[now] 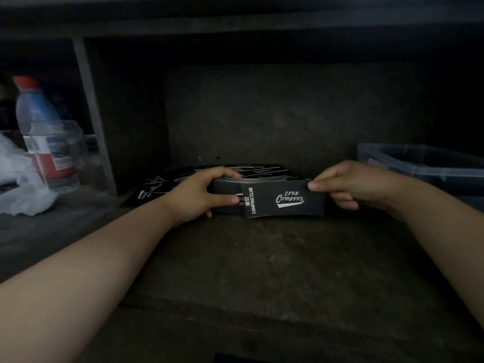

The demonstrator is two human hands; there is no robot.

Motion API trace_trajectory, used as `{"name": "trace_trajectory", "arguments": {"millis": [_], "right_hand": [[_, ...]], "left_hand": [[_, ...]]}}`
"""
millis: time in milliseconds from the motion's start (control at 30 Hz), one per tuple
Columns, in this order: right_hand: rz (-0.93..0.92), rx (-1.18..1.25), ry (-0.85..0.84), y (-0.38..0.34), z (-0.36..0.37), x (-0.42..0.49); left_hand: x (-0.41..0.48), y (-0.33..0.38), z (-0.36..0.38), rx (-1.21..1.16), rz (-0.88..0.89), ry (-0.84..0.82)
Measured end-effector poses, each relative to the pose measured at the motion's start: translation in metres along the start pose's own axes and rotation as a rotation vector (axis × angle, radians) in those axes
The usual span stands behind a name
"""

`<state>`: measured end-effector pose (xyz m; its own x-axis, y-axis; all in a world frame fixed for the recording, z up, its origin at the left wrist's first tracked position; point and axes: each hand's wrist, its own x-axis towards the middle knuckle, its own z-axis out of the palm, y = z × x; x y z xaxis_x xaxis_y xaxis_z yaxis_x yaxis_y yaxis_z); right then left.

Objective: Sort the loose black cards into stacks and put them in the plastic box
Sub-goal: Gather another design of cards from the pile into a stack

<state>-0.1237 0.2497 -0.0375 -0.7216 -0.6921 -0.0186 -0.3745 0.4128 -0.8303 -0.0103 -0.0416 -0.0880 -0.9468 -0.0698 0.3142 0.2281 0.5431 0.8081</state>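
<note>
Two bare forearms are stretched in from the near edge over a dark, scuffed shelf board (pixel 262 263). Further in, a stack of black cards (pixel 225 189) is gripped by the left hand (pixel 199 195). The thumb is laid across the near face, the fingers are curled over the top edge, and the stack is held up on its long edge. Whether it rests on the board cannot be told.

At the front of it, one card (pixel 288 199) is pinched at its right end by the right hand (pixel 348 184). Thumb and forefinger are closed on the upper corner, and the other fingers are curled beneath. White lettering, "Club Camping", is shown on that card, which sits offset to the right of the stack.

Right behind the hands, loose black cards (pixel 162 187) are spread flat on the board in an untidy fan, white print showing. Off to the right, well apart from the cards, the plastic box (pixel 419 169) is set, translucent and open-topped. What lies inside cannot be made out.

Over on the left, past a grey upright divider (pixel 91 113), a water bottle (pixel 39 127) with a red cap is stood beside a crumpled clear bag (pixel 21 184).
</note>
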Motion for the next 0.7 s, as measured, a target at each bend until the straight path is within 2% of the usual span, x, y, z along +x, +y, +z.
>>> {"name": "trace_trajectory", "arguments": {"millis": [200, 333, 467, 567, 633, 700], "right_hand": [[0.069, 0.298, 0.039, -0.005, 0.001, -0.001], [-0.022, 0.244, 0.077, -0.004, 0.007, 0.001], [-0.138, 0.426, 0.195, -0.005, 0.010, 0.010], [-0.124, 0.470, 0.169, -0.006, 0.012, 0.011], [-0.102, 0.330, 0.149, -0.005, 0.010, 0.010], [-0.088, -0.172, 0.129, -0.005, 0.006, 0.006]], "left_hand": [[-0.002, 0.002, 0.000, -0.026, -0.005, -0.001], [-0.005, 0.008, 0.001, -0.072, -0.034, 0.025], [-0.008, 0.012, 0.000, -0.126, -0.091, 0.040], [-0.006, 0.011, -0.001, -0.128, -0.090, 0.022], [-0.007, 0.012, -0.001, -0.140, -0.082, 0.008], [-0.009, 0.014, -0.001, -0.135, -0.068, -0.003]]}}
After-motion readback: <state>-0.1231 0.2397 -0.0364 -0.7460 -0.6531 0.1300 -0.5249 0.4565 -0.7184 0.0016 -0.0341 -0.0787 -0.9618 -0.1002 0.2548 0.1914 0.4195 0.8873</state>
